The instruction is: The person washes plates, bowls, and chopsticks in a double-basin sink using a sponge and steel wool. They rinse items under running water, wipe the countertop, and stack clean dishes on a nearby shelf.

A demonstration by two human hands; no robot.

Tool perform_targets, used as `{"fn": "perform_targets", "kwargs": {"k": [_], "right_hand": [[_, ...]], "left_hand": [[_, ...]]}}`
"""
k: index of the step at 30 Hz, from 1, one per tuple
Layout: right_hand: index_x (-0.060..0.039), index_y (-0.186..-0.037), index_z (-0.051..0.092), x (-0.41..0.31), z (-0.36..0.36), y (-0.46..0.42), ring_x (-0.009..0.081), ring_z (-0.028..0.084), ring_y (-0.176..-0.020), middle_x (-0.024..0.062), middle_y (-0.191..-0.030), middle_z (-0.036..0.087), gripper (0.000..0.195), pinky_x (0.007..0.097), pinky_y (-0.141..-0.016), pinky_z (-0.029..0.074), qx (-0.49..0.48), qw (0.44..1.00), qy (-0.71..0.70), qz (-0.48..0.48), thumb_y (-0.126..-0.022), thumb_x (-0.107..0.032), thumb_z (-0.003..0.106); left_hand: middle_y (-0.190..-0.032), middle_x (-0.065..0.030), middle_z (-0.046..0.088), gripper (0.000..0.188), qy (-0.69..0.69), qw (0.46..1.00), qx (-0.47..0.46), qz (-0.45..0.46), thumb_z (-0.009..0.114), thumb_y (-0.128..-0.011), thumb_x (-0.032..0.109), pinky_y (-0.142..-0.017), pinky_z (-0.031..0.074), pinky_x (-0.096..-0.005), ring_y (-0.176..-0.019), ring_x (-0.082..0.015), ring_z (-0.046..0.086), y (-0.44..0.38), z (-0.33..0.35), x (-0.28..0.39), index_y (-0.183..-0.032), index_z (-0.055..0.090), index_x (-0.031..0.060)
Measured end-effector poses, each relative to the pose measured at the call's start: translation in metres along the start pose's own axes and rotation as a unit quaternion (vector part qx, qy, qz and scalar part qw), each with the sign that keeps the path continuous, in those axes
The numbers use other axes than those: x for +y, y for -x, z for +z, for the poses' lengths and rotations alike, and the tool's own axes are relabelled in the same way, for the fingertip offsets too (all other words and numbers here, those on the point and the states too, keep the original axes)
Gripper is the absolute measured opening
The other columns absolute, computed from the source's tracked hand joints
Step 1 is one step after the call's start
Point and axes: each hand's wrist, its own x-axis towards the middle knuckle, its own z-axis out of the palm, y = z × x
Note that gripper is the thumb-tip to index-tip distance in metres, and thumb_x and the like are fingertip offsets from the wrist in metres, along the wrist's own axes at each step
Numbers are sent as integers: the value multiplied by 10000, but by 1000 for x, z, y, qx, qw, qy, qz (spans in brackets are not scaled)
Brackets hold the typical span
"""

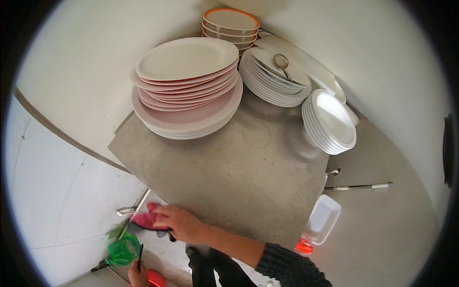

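Observation:
My right hand (184, 224) reaches from a dark knit sleeve across the near edge of the grey tabletop (229, 172). It is closed on a pinkish-red cloth (145, 219), with something dark under the fingers. At the lower left, my left hand (138, 275) grips a thin black handle (140, 256); its far part is hard to make out. A green plastic bottle (123, 250) lies just beside that hand. On the tabletop stand a tall stack of oval plates (186, 59), a stack of white plates (265, 82) with a metal ladle (280, 61) on top, and tilted white dishes (331, 122).
Orange-rimmed bowls (231, 19) are stacked in the back corner against the walls. A white plastic tub (323, 219) and a red-orange object (304, 246) are beyond the right edge. A red container (156, 278) is at the bottom, near my legs (215, 265). A metal rod (358, 187) sticks out at right.

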Motion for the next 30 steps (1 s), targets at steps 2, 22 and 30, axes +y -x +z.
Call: {"fn": "perform_targets", "kwargs": {"k": [2,22,30], "right_hand": [[-65,-1144,748,-9,-55,15,354,509,-1449,154,-1442,629,469,470,-1202,420,5,1000,-11,-17,-696,70,750],[-135,-1152,780,-37,-109,27,339,595,-1332,132,-1330,699,548,462,-1162,469,201,973,80,78,-659,96,716],[-146,-1052,770,-4,-59,148,333,599,-1281,94,-1287,703,202,479,-1139,449,219,912,284,201,-860,-91,801]], "left_hand": [[-731,-143,656,150,-6,998,24,64,629,-1020,129,-634,488,-448,-682,-264,660,-10,4,5,-988,678,-9],[-813,-167,716,215,-29,982,-107,151,637,-1020,221,-656,517,-424,-728,-325,713,-59,27,33,-1078,738,40],[-757,-178,698,223,-49,979,-151,132,619,-1023,218,-631,516,-450,-697,-351,701,-73,32,18,-1016,721,20]]}}
